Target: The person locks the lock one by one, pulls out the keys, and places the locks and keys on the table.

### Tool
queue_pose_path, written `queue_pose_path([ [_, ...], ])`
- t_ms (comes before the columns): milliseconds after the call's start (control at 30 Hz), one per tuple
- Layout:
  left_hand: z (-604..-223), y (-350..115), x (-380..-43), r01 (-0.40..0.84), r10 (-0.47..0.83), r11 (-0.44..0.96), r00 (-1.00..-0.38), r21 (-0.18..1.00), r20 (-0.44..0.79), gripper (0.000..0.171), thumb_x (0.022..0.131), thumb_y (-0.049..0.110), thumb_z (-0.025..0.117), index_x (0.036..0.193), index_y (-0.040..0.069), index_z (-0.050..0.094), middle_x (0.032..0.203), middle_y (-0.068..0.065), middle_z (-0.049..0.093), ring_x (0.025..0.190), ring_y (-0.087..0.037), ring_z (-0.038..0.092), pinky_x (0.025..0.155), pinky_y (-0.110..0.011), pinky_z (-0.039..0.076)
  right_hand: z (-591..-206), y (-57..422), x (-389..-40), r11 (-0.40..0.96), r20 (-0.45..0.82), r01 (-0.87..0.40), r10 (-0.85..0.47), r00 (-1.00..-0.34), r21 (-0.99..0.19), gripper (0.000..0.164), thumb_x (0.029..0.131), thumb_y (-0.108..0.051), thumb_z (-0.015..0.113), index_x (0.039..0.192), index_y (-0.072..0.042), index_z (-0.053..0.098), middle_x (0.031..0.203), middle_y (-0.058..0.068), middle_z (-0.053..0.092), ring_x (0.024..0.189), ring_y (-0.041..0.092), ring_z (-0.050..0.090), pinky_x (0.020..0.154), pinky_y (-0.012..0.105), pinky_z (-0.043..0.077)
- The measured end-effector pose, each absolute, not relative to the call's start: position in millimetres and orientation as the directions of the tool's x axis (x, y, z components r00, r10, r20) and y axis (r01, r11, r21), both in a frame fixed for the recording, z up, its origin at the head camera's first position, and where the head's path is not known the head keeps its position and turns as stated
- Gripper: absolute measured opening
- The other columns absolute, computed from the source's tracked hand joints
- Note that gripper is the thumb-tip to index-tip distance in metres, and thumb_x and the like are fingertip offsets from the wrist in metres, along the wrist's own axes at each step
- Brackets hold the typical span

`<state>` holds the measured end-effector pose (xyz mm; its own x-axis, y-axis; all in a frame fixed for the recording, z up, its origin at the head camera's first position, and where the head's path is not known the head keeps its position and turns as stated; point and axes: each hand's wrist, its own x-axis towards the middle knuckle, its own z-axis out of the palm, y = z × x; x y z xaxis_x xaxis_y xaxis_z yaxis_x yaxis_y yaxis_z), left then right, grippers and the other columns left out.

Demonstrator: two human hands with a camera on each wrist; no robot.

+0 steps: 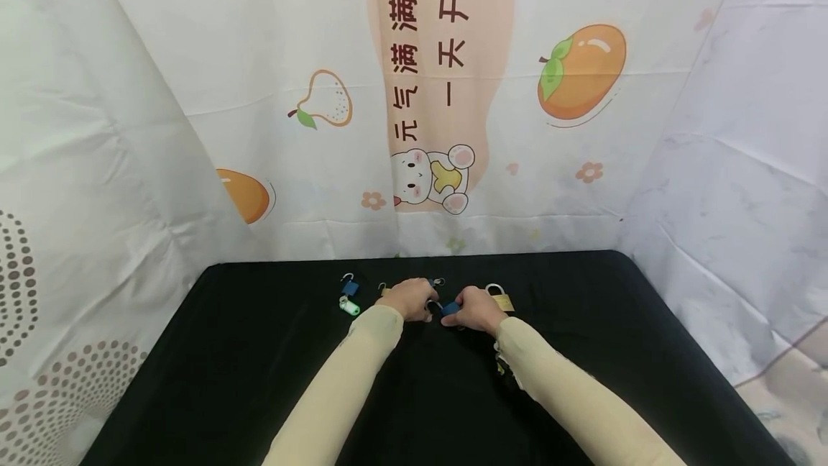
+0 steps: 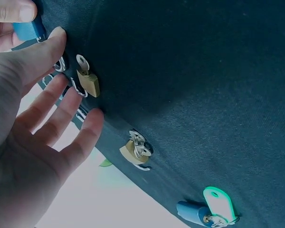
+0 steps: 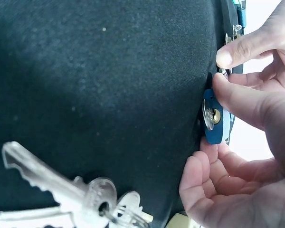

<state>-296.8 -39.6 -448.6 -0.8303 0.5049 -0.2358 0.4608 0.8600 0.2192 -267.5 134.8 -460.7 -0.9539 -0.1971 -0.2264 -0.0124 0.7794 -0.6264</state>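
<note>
My right hand (image 1: 477, 309) pinches a small blue padlock (image 3: 217, 118) between thumb and fingers. A metal key stands in its brass keyhole. The padlock's shackle points toward my left hand (image 1: 412, 299), whose thumb and fingertips are right at it. In the left wrist view the left thumb (image 2: 50, 47) is stretched out and the other fingers are spread apart. Just beyond those fingers lies a brass padlock (image 2: 89, 83) with a key in it and its shackle swung out.
Farther left lie another brass padlock (image 2: 134, 151) with keys and a blue padlock (image 1: 350, 288) with a green tag (image 1: 349, 306). A larger brass padlock (image 1: 503, 303) is right of my right hand. Loose keys (image 3: 85, 199) lie nearer me. Black cloth (image 1: 259, 380) covers the table; a printed curtain hangs behind.
</note>
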Motion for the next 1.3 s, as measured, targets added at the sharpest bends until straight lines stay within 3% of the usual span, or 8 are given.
queue_pose_path([
  [367, -448.3, -39.8, -298.5, 0.466, 0.501, 0.865, -0.828, 0.188, -0.252, 0.035, 0.092, 0.024, 0.079, 0.126, 0.020, 0.072, 0.130, 0.000, 0.062, 0.120, -0.017, 0.057, 0.099, -0.036, 0.048, -462.9, 132.6, -270.0, 0.798, -0.233, -0.011, -0.189, -0.954, -0.602, 0.033, 0.088, -0.027, 0.081, 0.065, -0.008, 0.066, 0.058, 0.002, 0.062, 0.050, 0.015, 0.052, 0.051, 0.026, 0.038],
  [533, -443.1, -41.1, -301.4, 0.478, 0.506, 0.862, -0.826, 0.167, -0.249, 0.030, 0.090, 0.027, 0.080, 0.119, 0.021, 0.073, 0.119, 0.002, 0.064, 0.103, -0.015, 0.059, 0.090, -0.035, 0.050, -458.2, 138.4, -269.8, 0.754, -0.212, -0.017, -0.207, -0.955, -0.657, 0.024, 0.095, -0.024, 0.072, 0.082, -0.005, 0.067, 0.061, 0.003, 0.053, 0.053, 0.016, 0.046, 0.055, 0.028, 0.039],
  [633, -443.4, -44.6, -300.3, 0.532, 0.550, 0.835, -0.802, 0.141, -0.232, 0.029, 0.095, 0.030, 0.074, 0.122, 0.022, 0.070, 0.121, 0.003, 0.063, 0.107, -0.016, 0.059, 0.094, -0.038, 0.049, -453.5, 145.5, -267.9, 0.691, -0.203, -0.003, -0.217, -0.955, -0.722, 0.023, 0.099, -0.024, 0.068, 0.099, -0.001, 0.068, 0.071, 0.009, 0.059, 0.059, 0.019, 0.055, 0.059, 0.030, 0.048],
  [733, -447.9, -50.4, -294.8, 0.618, 0.629, 0.777, -0.762, 0.117, -0.151, 0.030, 0.100, 0.035, 0.066, 0.128, 0.022, 0.067, 0.123, 0.002, 0.062, 0.112, -0.018, 0.059, 0.098, -0.040, 0.048, -448.3, 154.2, -263.5, 0.595, -0.215, 0.045, -0.219, -0.952, -0.803, 0.029, 0.102, -0.026, 0.064, 0.109, 0.002, 0.066, 0.084, 0.017, 0.063, 0.070, 0.024, 0.063, 0.066, 0.035, 0.056],
  [867, -453.9, -60.7, -281.4, 0.716, 0.713, 0.694, -0.698, 0.083, 0.066, 0.034, 0.099, 0.041, 0.067, 0.125, 0.020, 0.067, 0.114, 0.003, 0.065, 0.101, -0.015, 0.061, 0.089, -0.036, 0.051, -440.2, 164.5, -254.2, 0.460, -0.227, 0.099, -0.232, -0.946, -0.882, 0.034, 0.103, -0.029, 0.062, 0.107, 0.005, 0.063, 0.092, 0.020, 0.063, 0.077, 0.028, 0.066, 0.070, 0.037, 0.058],
  [1000, -456.7, -68.8, -263.9, 0.785, 0.755, 0.619, -0.587, -0.023, 0.293, 0.030, 0.097, 0.036, 0.070, 0.121, 0.017, 0.068, 0.107, 0.003, 0.067, 0.095, -0.014, 0.063, 0.078, -0.034, 0.050, -431.7, 170.5, -242.2, 0.353, -0.233, 0.125, -0.281, -0.931, -0.927, 0.038, 0.103, -0.031, 0.061, 0.112, 0.006, 0.061, 0.093, 0.019, 0.064, 0.074, 0.025, 0.067, 0.070, 0.036, 0.059],
  [1100, -455.7, -73.3, -250.8, 0.800, 0.760, 0.593, -0.520, -0.090, 0.389, 0.026, 0.099, 0.029, 0.068, 0.121, 0.015, 0.068, 0.106, 0.002, 0.068, 0.096, -0.014, 0.065, 0.076, -0.032, 0.049, -426.4, 173.4, -233.1, 0.294, -0.234, 0.135, -0.337, -0.912, -0.946, 0.044, 0.103, -0.032, 0.062, 0.122, 0.008, 0.056, 0.093, 0.018, 0.064, 0.072, 0.021, 0.066, 0.070, 0.035, 0.059],
  [1300, -446.5, -81.7, -232.5, 0.829, 0.732, 0.557, -0.511, 0.035, 0.450, 0.024, 0.103, 0.031, 0.062, 0.119, 0.015, 0.070, 0.097, 0.007, 0.069, 0.079, -0.007, 0.061, 0.071, -0.025, 0.050, -422.7, 181.5, -223.2, 0.343, -0.149, -0.014, -0.445, -0.883, -0.939, 0.048, 0.102, -0.034, 0.064, 0.127, 0.006, 0.055, 0.097, 0.022, 0.065, 0.071, 0.021, 0.065, 0.068, 0.037, 0.059],
])
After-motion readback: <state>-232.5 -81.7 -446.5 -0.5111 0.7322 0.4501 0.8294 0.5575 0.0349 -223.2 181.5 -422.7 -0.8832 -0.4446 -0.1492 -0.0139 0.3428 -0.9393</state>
